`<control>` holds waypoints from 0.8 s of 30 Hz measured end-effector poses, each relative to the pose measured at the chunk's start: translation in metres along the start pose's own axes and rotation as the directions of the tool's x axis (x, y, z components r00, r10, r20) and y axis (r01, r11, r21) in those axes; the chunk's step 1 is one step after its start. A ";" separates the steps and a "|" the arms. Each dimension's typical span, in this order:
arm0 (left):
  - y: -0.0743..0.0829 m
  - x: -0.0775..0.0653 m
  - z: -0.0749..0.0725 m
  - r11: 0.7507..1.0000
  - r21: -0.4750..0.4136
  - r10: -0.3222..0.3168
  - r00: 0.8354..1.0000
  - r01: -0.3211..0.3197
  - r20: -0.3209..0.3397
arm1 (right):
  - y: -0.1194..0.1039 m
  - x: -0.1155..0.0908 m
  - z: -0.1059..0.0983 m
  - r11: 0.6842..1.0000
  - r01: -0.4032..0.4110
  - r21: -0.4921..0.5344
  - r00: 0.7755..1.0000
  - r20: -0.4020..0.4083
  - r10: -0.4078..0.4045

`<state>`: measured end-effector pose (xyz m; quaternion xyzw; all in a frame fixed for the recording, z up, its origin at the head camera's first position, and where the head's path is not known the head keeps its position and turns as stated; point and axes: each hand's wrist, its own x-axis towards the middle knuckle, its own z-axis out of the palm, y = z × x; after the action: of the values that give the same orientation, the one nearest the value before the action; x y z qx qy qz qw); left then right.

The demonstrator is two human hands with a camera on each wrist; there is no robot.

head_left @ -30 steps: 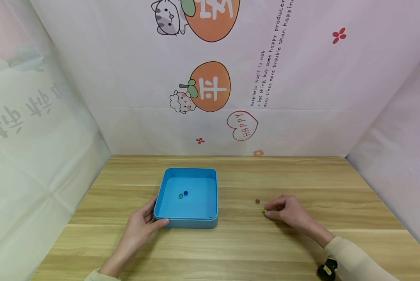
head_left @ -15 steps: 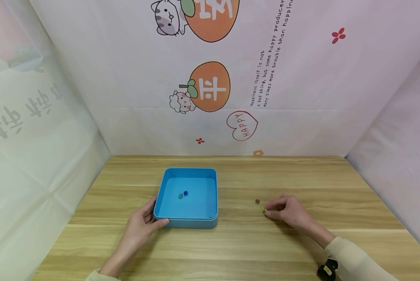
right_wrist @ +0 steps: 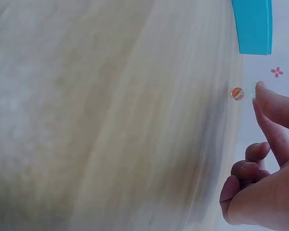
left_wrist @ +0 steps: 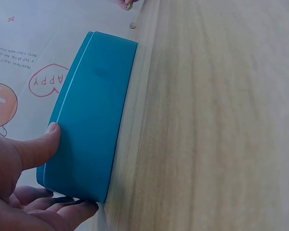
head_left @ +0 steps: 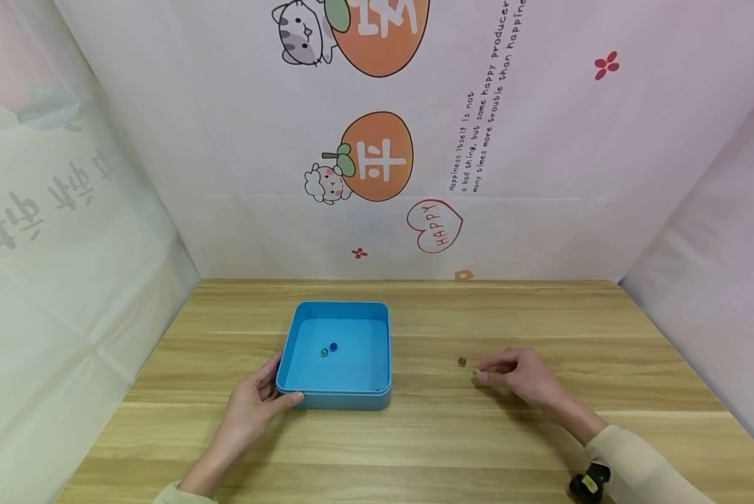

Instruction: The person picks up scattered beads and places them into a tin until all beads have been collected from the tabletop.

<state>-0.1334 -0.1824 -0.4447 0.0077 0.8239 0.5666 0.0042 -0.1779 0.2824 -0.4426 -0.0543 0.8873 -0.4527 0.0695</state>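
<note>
A square blue box (head_left: 345,399) with low walls stands on the table. My left hand (head_left: 250,406) holds its near left corner, thumb on the front rim and fingers along the left side. Inside lie a dark blue marble (head_left: 333,346) and a clear greenish marble (head_left: 324,353). To the right of the box, my right hand (head_left: 523,378) pinches a clear green marble (right_wrist: 253,90) between thumb and forefinger, its other fingers curled in the right wrist view. An orange-brown marble (head_left: 462,362) sits on the wood just left of those fingertips.
The wooden table (head_left: 427,448) meets a printed white cloth (head_left: 257,231) at its back edge, with cloth sides at left and right. A black device (head_left: 587,484) sits by the right sleeve (head_left: 641,465).
My right hand has risen slightly with the green marble between its fingertips. The left hand, the box and the other marbles have stayed in place.
</note>
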 end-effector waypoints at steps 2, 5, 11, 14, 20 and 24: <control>0.000 0.000 0.000 1.000 -0.004 -0.004 1.000 0.004 -0.001 | -0.001 0.000 -0.001 1.000 -0.003 0.010 1.000 -0.002 0.003; 0.001 0.000 0.000 1.000 -0.006 -0.004 1.000 0.004 -0.002 | -0.004 -0.002 -0.001 1.000 -0.002 0.025 1.000 -0.001 0.002; 0.001 -0.001 0.000 1.000 -0.011 -0.003 1.000 0.003 -0.003 | -0.012 -0.002 -0.002 0.999 0.000 0.037 1.000 -0.001 0.000; 0.000 0.000 0.000 1.000 -0.012 -0.002 1.000 0.002 -0.001 | -0.016 -0.001 -0.002 0.999 0.003 0.051 1.000 0.007 -0.004; 0.000 0.000 0.000 1.000 -0.020 -0.006 1.000 0.006 0.003 | -0.020 0.002 -0.003 0.999 0.030 0.038 0.999 0.011 -0.030; 0.000 0.000 0.000 1.000 -0.016 -0.009 1.000 0.009 0.000 | -0.025 0.006 -0.004 0.998 0.051 0.032 0.999 0.004 -0.051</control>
<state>-0.1330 -0.1822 -0.4448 0.0042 0.8193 0.5733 0.0068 -0.1832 0.2703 -0.4207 -0.0768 0.8782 -0.4682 0.0610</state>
